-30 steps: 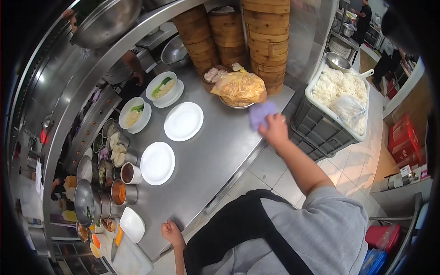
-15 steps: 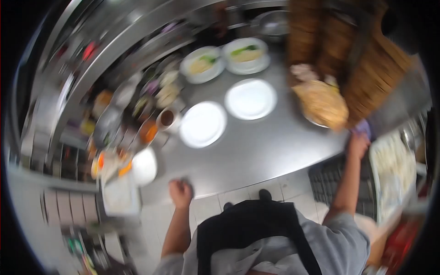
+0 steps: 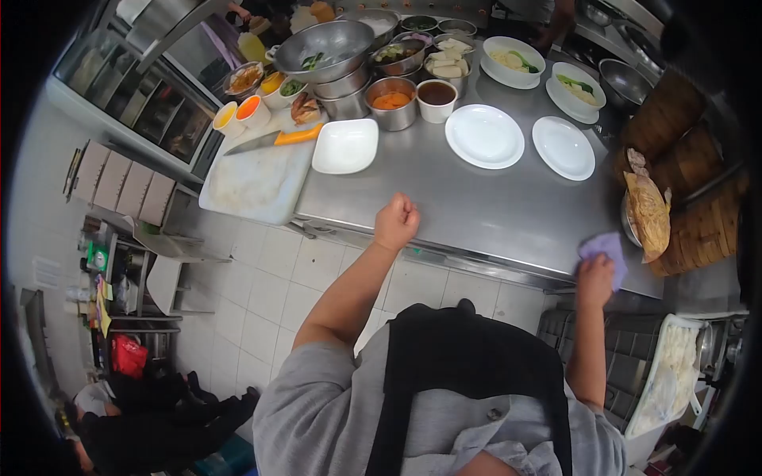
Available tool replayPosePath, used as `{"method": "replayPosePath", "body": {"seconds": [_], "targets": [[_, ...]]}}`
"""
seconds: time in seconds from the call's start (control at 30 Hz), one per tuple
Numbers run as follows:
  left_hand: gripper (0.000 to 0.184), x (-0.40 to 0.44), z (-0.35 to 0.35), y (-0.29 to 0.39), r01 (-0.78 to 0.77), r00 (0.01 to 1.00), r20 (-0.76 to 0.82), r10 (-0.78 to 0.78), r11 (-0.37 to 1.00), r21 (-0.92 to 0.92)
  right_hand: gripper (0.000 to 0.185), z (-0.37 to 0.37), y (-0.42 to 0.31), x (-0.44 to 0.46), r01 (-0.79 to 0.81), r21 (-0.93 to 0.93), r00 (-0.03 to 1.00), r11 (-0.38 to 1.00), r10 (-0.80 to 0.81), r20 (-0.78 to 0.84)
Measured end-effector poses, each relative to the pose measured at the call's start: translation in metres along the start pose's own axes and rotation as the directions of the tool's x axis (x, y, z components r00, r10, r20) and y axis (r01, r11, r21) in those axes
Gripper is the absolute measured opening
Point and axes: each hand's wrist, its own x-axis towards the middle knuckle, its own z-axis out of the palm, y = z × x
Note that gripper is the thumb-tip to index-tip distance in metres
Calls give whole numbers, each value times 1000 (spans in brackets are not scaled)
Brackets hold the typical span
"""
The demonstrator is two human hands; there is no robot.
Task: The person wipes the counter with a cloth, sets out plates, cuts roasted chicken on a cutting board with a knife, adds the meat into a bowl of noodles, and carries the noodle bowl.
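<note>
Cloth [image 3: 606, 246], purple, one: at the right end of the steel surface [image 3: 468, 208], by its front edge, gripped in the right hand [image 3: 595, 282], fanned past the grip, probably for broad contact; left hand [image 3: 397, 223]: curled into a fist at the front edge, nothing visible in it; knife [image 3: 295, 136]: laid on the chopping board [image 3: 254, 189], likely to spare its edge; beyond: pale tiled floor [image 3: 316, 262], bamboo steamers [image 3: 702, 238] stacked at right

Along the steel counter's [image 3: 492, 202] front a hand could pass between the left fist [image 3: 397, 221] and the right hand [image 3: 595, 282] with its purple cloth [image 3: 602, 247], while round white plates [image 3: 484, 136] stand beyond, a cutting board [image 3: 258, 184] blocks the left, and bamboo steamers [image 3: 706, 230] crowd the right.
</note>
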Motion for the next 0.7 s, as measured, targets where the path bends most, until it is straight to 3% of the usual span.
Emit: {"method": "replayPosePath", "body": {"seconds": [0.03, 0.07, 0.1, 0.17, 0.2, 0.27, 0.33, 0.4, 0.47, 0.53, 0.6, 0.63, 0.67, 0.7], "targets": [[17, -7, 4, -9, -8, 1000, -4, 8, 991, -132, 29, -10, -29, -4, 41, -2, 999, 999, -41, 33], [18, -16, 3, -16, -12, 1000, -15, 8, 966, -258, 32, -11, -52, -9, 146, 32, 989, 989, -144, -40], [18, -31, -9, -11, 7, 999, -30, -16, 965, -264, 34, -15, -81, -11, 185, 43, 982, 982, -182, -53], [28, -76, -46, 7, -108, 979, 144, 145, 966, -235, 33, -14, -133, -13, 314, 106, 946, 943, -303, -112], [28, -101, -60, -4, -85, 984, 131, 118, 969, -231, 33, -13, -160, -13, 365, 136, 929, 921, -350, -121], [35, -152, -87, -39, -98, 944, 316, 95, 995, -9, 35, -20, -218, -21, 449, 132, 892, 883, -434, -129], [38, -207, -118, -89, 57, 940, 329, -86, 993, 99, 35, -29, -272, -33, 543, 191, 840, 818, -529, -124], [38, -258, -159, -126, 329, 868, 326, -376, 925, 191, 36, -36, -324, -50, 607, 214, 792, 765, -605, -83], [38, -302, -199, -150, 485, 807, 259, -530, 846, 220, 37, -52, -371, -74, 679, 280, 719, 679, -692, -68], [31, -346, -220, -179, 544, 822, 54, -568, 809, 224, 39, -58, -411, -98, 756, 309, 631, 577, -769, -108], [20, -377, -235, -191, 653, 758, -120, -641, 744, 143, 39, -61, -446, -122, 795, 333, 573, 506, -807, -141], [25, -384, -240, -193, 689, 723, -204, -661, 712, 136, 40, -64, -460, -130, 823, 358, 523, 442, -835, -171], [47, -392, -242, -193, 785, 617, -202, -761, 613, 87, 40, -67, -471, -135, 833, 358, 505, 421, -843, -184], [47, -396, -242, -188, 794, 603, -225, -765, 603, 77, 39, -70, -482, -142, 848, 352, 481, 396, -855, -196]]}}
